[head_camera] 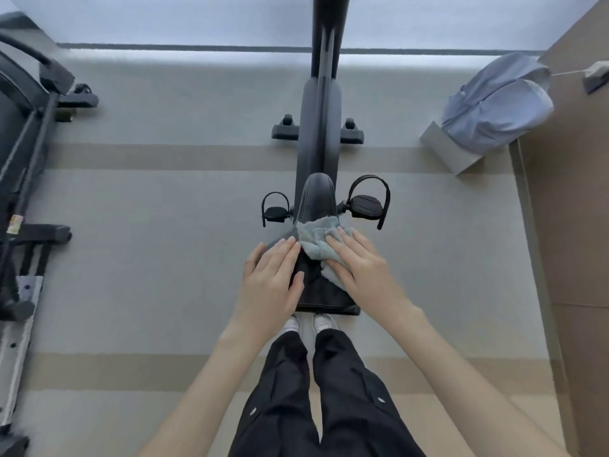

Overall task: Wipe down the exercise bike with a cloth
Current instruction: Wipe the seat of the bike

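Your right hand [359,262] lies flat with straight fingers, pressing the light blue cloth [316,240] onto the right side of the black saddle [318,199] of the exercise bike [318,127]. Your left hand [273,278] rests open on the saddle's left side, its fingertips just beside the bunched cloth. A pale blue backpack [497,103] sits on the floor [164,258], well to the right.

Light-blue backpack [497,103] against brown wall [573,209]; second machine [23,133] far left on carpet [148,258].
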### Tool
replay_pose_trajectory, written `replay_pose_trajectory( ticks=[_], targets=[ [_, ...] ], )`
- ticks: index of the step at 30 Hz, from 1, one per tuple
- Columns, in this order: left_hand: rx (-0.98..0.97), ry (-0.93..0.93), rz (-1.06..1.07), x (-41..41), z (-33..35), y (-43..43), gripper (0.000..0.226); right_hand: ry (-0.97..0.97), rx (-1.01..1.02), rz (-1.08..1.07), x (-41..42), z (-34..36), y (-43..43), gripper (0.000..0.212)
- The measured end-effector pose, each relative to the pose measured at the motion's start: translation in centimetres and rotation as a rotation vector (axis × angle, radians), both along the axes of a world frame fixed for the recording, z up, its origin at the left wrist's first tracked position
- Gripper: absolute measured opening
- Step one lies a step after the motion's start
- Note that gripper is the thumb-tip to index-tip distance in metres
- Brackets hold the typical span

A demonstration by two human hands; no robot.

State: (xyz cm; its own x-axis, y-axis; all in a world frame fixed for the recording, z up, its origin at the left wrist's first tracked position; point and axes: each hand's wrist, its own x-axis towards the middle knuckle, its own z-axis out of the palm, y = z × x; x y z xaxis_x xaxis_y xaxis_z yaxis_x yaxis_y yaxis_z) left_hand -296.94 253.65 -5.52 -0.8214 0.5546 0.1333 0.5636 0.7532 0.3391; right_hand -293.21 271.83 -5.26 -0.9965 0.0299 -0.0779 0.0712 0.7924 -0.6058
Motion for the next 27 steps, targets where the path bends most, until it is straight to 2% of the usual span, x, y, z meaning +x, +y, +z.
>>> replay_pose_trajectory(
  ticks=[7, 13, 16, 19, 22, 24, 27],
  targets=[
    [0.026, -0.017, -0.044, -0.6, -0.9, -0.5, 0.037, -0.018, 0.077, -0.051, 2.1, 0.3, -0.3, 0.043],
    [0.053, 0.003, -0.044, -1.2, -0.7, -0.2, 0.033, -0.039, 0.214, 0.046, -3.6, -1.0, -1.2, 0.049],
    [0.064, -0.003, -0.047, -1.5, -0.6, -0.4, 0.032, 0.034, 0.246, 0.121, -7.0, -1.3, -1.4, 0.049],
    [0.077, -0.004, -0.046, -1.6, -0.6, -0.4, 0.03, 0.077, 0.174, 0.039, -9.9, -1.2, -1.6, 0.046],
    [0.082, -0.002, -0.045, -1.6, -0.7, -0.4, 0.029, 0.009, 0.102, 0.009, -12.4, -1.4, -1.4, 0.042],
    [0.076, -0.003, -0.045, -1.6, -0.7, -0.5, 0.029, -0.047, 0.092, -0.01, -13.4, -1.9, -1.0, 0.043],
    [0.073, 0.001, -0.047, -1.5, -0.8, -0.5, 0.029, -0.027, 0.113, -0.01, -13.2, -1.9, -1.1, 0.043]
  ],
)
